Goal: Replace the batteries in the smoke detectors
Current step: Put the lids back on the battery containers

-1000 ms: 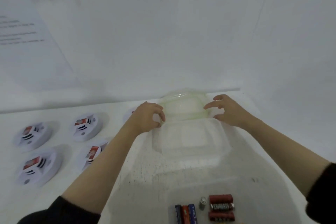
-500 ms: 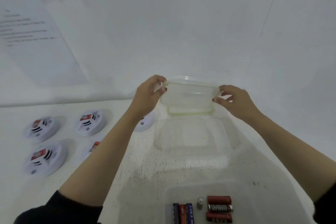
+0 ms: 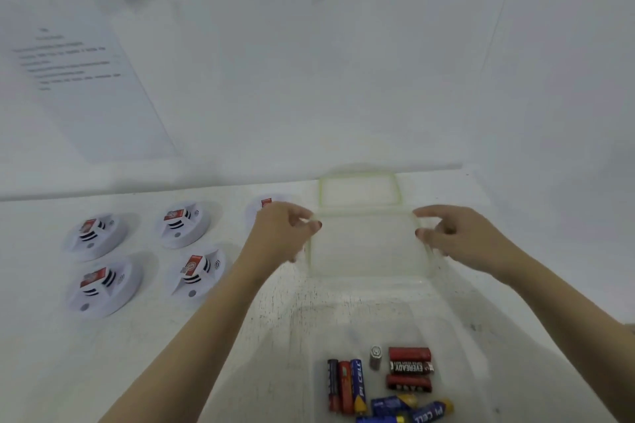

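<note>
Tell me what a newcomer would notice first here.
The left hand and the right hand grip the rim of a clear box at centre, a green-edged lid lying behind it. Five white smoke detectors with red labels sit at left, and loose batteries lie nearest the camera.

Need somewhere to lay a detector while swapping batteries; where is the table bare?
Bare table lies nearer than the smoke detectors, left of the left forearm. Crowded: detectors at left, clear container between left hand and right hand, batteries nearest.
</note>
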### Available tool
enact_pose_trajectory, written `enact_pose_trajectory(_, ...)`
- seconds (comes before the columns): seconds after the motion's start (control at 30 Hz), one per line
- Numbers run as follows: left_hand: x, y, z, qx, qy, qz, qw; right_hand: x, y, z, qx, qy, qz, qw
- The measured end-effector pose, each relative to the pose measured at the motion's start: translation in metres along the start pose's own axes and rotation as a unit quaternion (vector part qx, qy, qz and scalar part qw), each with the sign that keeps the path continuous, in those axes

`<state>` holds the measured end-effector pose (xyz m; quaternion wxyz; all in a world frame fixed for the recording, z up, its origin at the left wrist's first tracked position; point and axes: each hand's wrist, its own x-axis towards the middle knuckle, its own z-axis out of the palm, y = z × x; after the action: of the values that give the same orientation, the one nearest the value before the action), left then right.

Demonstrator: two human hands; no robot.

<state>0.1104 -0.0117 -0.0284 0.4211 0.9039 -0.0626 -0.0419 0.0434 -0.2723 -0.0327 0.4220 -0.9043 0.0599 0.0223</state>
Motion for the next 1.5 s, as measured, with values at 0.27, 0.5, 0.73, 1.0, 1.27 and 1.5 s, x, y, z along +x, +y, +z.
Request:
enact_pose_trajectory(0.27,-0.014,-0.010,0.018,-0.149,0.020,-0.050,0.987,-0.005,0.005,0.014,0.082,0.035,0.031,0.996)
enact_pose_trajectory(0.5,-0.017,-0.013,0.025,0.008,0.081,0.127,0.989,-0.013,0.003,0.020,-0.060,0.092,-0.141,0.984)
enact_pose_trajectory(0.73,-0.018,-0.019,0.036,0.187,-0.124,0.269,0.937,-0.013,0.007,0.027,-0.165,-0.070,-0.216,0.960)
enact_pose_trajectory(1.0,-0.017,-0.031,0.052,0.185,-0.014,0.320,0.929,-0.009,0.015,0.043,-0.202,0.039,-0.272,0.940)
enact_pose_trajectory(1.27,-0.016,-0.013,0.033,0.105,-0.005,0.245,0.964,-0.002,0.010,0.018,-0.206,-0.041,-0.229,0.950)
enact_pose_trajectory(1.5,-0.024,0.001,0.031,0.057,-0.072,0.166,0.982,-0.007,0.003,0.027,-0.191,0.095,-0.214,0.953)
